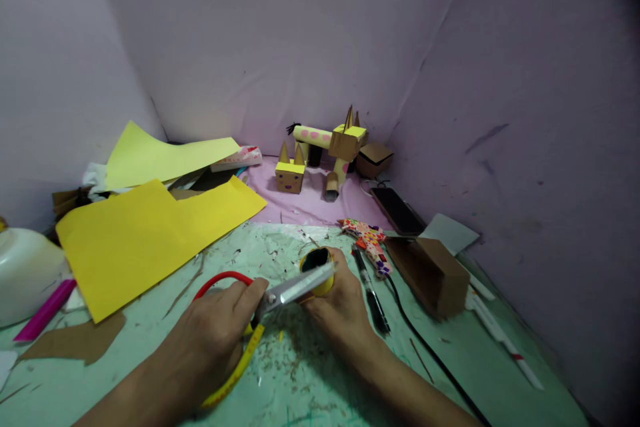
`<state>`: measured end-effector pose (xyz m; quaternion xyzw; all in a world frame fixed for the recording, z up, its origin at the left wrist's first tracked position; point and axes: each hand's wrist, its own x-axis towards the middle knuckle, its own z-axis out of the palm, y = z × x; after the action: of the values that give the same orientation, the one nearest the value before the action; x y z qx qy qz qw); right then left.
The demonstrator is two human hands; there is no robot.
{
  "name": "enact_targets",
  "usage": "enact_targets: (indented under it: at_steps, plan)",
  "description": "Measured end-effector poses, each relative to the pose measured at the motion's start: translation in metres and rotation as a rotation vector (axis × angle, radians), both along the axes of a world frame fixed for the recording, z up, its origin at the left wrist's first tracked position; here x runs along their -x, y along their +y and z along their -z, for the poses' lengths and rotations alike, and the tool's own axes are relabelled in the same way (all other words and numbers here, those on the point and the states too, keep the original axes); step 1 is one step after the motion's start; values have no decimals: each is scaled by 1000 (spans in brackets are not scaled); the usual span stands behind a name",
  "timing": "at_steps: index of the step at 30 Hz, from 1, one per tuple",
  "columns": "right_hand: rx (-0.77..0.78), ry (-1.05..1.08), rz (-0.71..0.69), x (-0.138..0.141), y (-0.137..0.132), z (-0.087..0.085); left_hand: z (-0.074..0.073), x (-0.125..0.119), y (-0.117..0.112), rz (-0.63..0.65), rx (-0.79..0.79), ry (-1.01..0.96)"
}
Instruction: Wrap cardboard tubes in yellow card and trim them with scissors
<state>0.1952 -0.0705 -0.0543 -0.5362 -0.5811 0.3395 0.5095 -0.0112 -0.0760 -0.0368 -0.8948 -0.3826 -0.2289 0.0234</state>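
Left hand (217,320) grips red-and-yellow-handled scissors (270,299); right hand (345,300) clasps a yellow tube (325,288) by the scissors' blades; black pen (371,290) lies right of the scissors.

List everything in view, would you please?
Scissors: 1, silver, red, yellow, centre
Tube: 1, yellow, centre
Sheets: 2, yellow, left
Clutter: several, mixed, around sheets
Cardboard scrap: 1, brown, front left
Strip: 1, magenta, left
Container: 1, white, left
Face box: 1, brown, yellow, back
Toy animal: 1, yellow, brown, back
Plain boxes: 2, brown, right
Phone: 1, black, right
Glue gun: 1, multicoloured, right
Cord: 1, black, right
Pen: 1, black, right
Card: 1, grey, right
Sticks: about 2, white, right
Liner: 1, pink, back
Table: 1, green, beneath
Walls: 3, lilac, around
Left hand: 1, holding scissors
Right hand: 1, holding tube
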Motion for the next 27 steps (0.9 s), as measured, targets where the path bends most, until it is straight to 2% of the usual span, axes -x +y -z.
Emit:
enact_targets:
  at_steps: [2, 4, 6, 8, 10, 15, 21, 24, 27]
  plan:
    - [26, 1, 5, 1, 1, -3, -5, 6, 5, -46, 72, -138]
    - [39, 32, -16, 3, 2, -5, -9, 13, 13, -166, 75, -189]
    - [48, 103, -46, 4, 4, -8, -11, 19, 20, -346, 87, -125]
    - [79, 190, -61, 3, 7, -10, -11, 22, 24, -510, 181, -10]
    - [117, 258, -71, 3, 9, -12, -11, 21, 26, -599, 279, 76]
    - [76, 313, -150, 0, 10, -11, -15, 16, 25, -584, 448, 149]
    - [115, 431, -194, -4, 9, -3, -15, 13, 26, -572, 493, 165]
    - [163, 572, -173, -5, 12, 0, -15, 12, 25, -539, 482, 137]
    - [223, 803, -177, -6, 14, -5, -16, 13, 27, -537, 498, 46]
